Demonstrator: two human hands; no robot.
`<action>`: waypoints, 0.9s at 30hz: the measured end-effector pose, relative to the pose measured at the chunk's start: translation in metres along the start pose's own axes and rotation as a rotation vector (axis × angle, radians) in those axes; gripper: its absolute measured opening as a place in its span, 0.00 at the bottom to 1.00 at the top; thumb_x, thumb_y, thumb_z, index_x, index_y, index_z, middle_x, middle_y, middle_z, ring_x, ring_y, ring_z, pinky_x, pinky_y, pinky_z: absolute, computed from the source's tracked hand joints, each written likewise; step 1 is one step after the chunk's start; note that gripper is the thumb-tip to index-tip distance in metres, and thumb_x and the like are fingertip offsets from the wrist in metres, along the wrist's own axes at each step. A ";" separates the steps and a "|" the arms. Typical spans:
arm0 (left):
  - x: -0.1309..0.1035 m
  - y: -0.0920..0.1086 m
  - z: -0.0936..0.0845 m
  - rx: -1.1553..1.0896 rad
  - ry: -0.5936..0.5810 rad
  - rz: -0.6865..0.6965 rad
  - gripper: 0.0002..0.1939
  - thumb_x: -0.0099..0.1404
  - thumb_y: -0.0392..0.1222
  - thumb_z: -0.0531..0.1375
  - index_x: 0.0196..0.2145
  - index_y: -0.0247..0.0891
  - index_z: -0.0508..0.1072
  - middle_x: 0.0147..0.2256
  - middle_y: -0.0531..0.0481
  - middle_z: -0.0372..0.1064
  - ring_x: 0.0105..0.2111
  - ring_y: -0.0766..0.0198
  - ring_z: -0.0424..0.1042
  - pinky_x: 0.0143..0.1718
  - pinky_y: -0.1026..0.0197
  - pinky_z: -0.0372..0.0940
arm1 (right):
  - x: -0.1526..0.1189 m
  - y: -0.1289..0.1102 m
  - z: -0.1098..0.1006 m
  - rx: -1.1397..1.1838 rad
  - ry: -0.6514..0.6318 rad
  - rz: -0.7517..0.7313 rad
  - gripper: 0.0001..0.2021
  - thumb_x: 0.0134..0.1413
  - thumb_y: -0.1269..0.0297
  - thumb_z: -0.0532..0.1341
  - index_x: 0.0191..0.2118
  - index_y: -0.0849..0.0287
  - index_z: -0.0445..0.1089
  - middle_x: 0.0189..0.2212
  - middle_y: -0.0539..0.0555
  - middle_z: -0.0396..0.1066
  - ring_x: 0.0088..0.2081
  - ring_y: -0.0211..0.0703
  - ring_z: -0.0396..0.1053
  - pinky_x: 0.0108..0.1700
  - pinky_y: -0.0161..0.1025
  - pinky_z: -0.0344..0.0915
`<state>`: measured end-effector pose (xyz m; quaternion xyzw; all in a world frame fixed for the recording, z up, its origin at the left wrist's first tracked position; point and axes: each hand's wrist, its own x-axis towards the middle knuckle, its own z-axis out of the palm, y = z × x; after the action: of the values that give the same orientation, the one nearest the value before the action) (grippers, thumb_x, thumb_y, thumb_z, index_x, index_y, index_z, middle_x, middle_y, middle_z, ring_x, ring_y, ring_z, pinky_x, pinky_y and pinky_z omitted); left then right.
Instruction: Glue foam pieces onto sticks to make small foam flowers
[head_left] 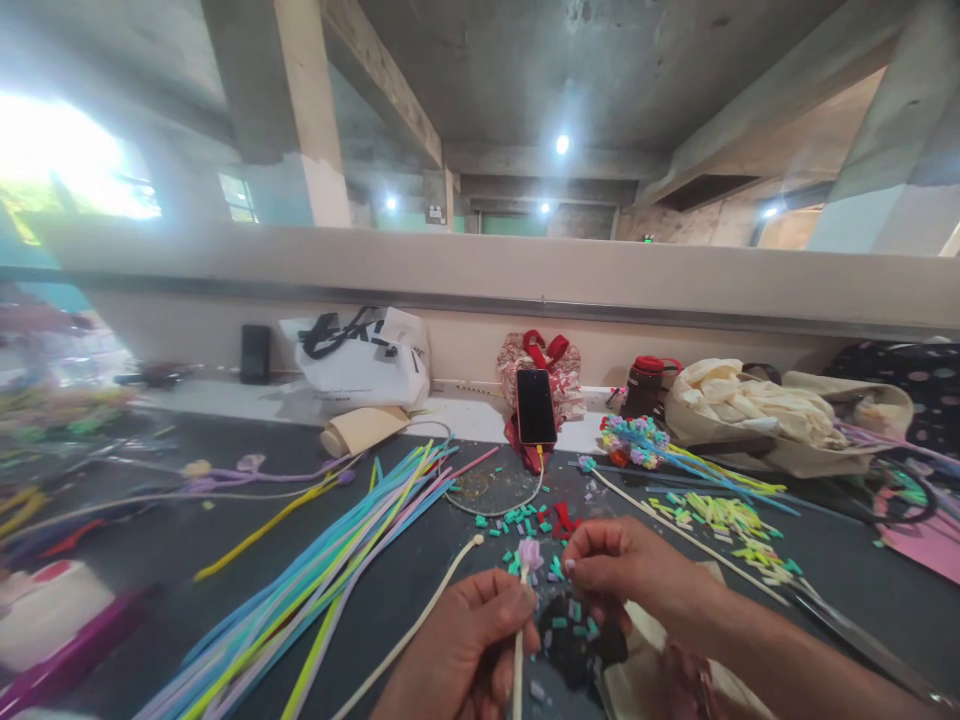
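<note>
Near the bottom centre, my left hand (480,640) is closed round a cream stem (518,665), held upright with a lilac flower-like tip (529,555) just above the thumb. To its right, my right hand (622,570) pinches a tiny pale lilac piece (570,566) between thumb and forefinger, apart from the flower tip. Small teal cut pieces (517,516) and red pieces (564,520) lie scattered on the dark table just beyond both hands.
Long coloured stems (337,570) lie on the left. A phone (535,407) with a cable leans on a patterned bag (566,385). At right are a flower bunch (634,441), yellow-green pieces (724,516), scissors (855,635) and a cream cloth bag (757,410).
</note>
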<state>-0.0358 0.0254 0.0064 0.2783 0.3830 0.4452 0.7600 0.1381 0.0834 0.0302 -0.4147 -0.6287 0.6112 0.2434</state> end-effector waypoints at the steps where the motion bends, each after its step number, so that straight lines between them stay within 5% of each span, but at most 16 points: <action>1: 0.000 -0.001 0.000 -0.008 0.002 -0.001 0.13 0.49 0.46 0.62 0.18 0.34 0.66 0.07 0.59 0.57 0.06 0.78 0.49 0.08 0.73 0.42 | 0.000 0.000 0.002 -0.005 -0.013 0.006 0.06 0.43 0.64 0.59 0.25 0.62 0.65 0.15 0.44 0.63 0.15 0.28 0.58 0.14 0.24 0.53; 6: 0.007 -0.005 -0.003 0.000 0.012 0.010 0.15 0.48 0.48 0.63 0.19 0.34 0.66 0.08 0.59 0.57 0.07 0.78 0.50 0.08 0.74 0.43 | -0.001 0.004 0.015 -0.210 0.045 -0.026 0.02 0.42 0.69 0.55 0.24 0.61 0.62 0.15 0.43 0.61 0.14 0.29 0.56 0.15 0.26 0.53; 12: 0.019 -0.012 -0.010 -0.045 0.038 0.053 0.16 0.43 0.49 0.65 0.19 0.34 0.66 0.10 0.57 0.62 0.07 0.78 0.54 0.08 0.75 0.49 | -0.008 0.000 0.029 -0.787 0.262 -0.468 0.05 0.43 0.73 0.53 0.23 0.60 0.64 0.17 0.45 0.62 0.20 0.31 0.59 0.21 0.27 0.52; 18: 0.018 -0.010 -0.009 -0.005 0.023 0.034 0.17 0.43 0.51 0.65 0.19 0.34 0.66 0.08 0.58 0.60 0.05 0.78 0.52 0.06 0.75 0.46 | -0.006 0.003 0.031 -0.994 0.354 -0.658 0.05 0.43 0.75 0.52 0.25 0.60 0.62 0.18 0.48 0.64 0.18 0.33 0.59 0.21 0.30 0.52; 22: 0.017 -0.010 -0.007 0.021 0.006 0.030 0.18 0.43 0.52 0.64 0.18 0.34 0.66 0.08 0.57 0.60 0.05 0.77 0.52 0.06 0.75 0.45 | -0.008 0.002 0.033 -0.933 0.330 -0.633 0.04 0.44 0.74 0.53 0.25 0.60 0.63 0.18 0.48 0.64 0.19 0.32 0.60 0.22 0.29 0.53; 27: 0.016 -0.009 -0.007 -0.003 0.011 0.011 0.18 0.45 0.52 0.63 0.17 0.33 0.66 0.07 0.58 0.59 0.05 0.78 0.52 0.06 0.75 0.46 | -0.005 -0.005 0.028 -0.580 0.271 -0.361 0.05 0.44 0.72 0.54 0.23 0.60 0.65 0.17 0.45 0.62 0.20 0.32 0.61 0.21 0.27 0.54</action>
<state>-0.0330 0.0364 -0.0096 0.2768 0.3851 0.4513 0.7559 0.1168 0.0635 0.0323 -0.4261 -0.8010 0.2943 0.3005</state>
